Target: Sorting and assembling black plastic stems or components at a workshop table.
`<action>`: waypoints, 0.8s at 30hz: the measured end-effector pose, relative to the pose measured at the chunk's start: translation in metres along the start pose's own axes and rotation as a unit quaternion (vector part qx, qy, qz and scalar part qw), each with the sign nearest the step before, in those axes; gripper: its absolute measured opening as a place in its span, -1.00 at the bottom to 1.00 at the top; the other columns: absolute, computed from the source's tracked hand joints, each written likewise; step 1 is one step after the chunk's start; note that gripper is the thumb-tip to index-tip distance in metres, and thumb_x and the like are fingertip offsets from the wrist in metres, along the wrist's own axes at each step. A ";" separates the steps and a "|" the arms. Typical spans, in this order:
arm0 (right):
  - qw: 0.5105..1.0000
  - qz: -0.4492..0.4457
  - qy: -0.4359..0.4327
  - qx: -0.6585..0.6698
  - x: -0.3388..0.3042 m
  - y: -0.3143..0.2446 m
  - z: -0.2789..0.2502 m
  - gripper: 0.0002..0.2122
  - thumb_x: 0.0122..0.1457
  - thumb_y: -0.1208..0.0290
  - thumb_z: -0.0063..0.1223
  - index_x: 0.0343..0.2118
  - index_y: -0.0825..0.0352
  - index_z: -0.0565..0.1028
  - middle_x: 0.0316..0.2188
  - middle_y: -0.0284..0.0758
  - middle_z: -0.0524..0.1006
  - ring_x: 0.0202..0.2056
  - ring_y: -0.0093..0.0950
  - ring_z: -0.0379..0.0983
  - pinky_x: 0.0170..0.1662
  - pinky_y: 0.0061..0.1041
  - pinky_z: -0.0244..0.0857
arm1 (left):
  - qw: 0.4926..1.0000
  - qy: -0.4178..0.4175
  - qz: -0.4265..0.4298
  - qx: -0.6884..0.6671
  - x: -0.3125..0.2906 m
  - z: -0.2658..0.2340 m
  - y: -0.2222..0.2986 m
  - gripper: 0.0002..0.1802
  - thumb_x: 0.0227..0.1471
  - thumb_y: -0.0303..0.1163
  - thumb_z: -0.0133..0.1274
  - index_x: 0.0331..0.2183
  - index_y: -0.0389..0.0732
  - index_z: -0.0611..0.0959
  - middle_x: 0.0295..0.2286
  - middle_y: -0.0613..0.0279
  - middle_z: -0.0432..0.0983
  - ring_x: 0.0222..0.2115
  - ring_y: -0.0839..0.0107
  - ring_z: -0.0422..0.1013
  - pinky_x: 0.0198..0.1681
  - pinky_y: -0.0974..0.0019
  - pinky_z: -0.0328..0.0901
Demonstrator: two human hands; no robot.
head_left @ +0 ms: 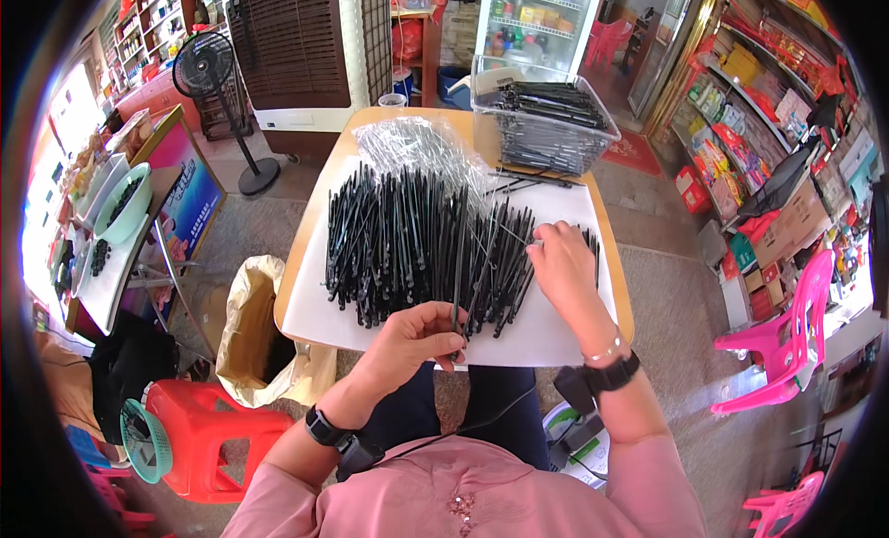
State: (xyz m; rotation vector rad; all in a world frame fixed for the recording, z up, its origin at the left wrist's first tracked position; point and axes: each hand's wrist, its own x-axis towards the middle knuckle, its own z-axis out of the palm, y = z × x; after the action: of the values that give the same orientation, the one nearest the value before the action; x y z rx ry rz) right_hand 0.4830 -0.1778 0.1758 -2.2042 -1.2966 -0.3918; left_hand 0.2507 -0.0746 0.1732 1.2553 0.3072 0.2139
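From far off, I pinch the near end of a thin black stick [459,269] with my left grip [426,332] by the pile [381,251] on the tabletop [307,308], can't tell what my curled right grip [565,262] holds, and guess the stick is light, stiff and best held there.

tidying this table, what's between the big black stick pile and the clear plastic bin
The head view shows crumpled clear plastic and a few loose black sticks between the pile and the bin.
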 end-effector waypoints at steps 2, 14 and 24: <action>0.994 -0.010 -0.060 -0.095 0.015 0.010 0.018 -0.89 0.02 0.44 0.00 -0.45 0.37 0.46 -0.51 -0.17 0.49 -0.40 -0.20 0.44 -0.28 -0.25 0.32 | 1.000 0.004 0.004 -0.014 0.002 -0.001 0.002 -0.74 0.03 -0.56 0.04 -0.18 -0.34 0.49 -0.43 0.24 0.50 -0.45 0.48 0.47 -0.41 0.47 0.38; 0.998 0.016 0.016 -0.060 0.055 0.007 0.052 -0.88 0.03 0.44 -0.06 -0.35 0.24 0.46 -0.48 -0.19 0.44 -0.40 -0.21 0.44 -0.32 -0.24 0.31 | 0.999 -0.002 0.011 -0.043 0.017 -0.018 -0.008 -0.71 0.05 -0.53 0.04 -0.14 -0.36 0.47 -0.41 0.25 0.49 -0.44 0.52 0.46 -0.43 0.49 0.38; 0.732 0.224 -0.230 0.601 0.030 0.003 -0.032 -0.72 0.04 0.53 0.11 -0.17 0.51 0.46 -0.35 -0.34 0.50 -0.33 -0.54 0.48 -0.26 -0.57 0.39 | 0.998 0.023 0.017 -0.060 0.020 -0.022 -0.008 -0.71 0.04 -0.55 0.03 -0.14 -0.36 0.46 -0.43 0.24 0.47 -0.46 0.48 0.48 -0.48 0.49 0.38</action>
State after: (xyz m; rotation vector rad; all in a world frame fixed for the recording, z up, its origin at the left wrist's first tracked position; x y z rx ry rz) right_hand 0.5014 -0.1766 0.2157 -1.3290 -0.7375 0.9977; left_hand 0.2616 -0.0505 0.1574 1.1387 0.3077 0.2862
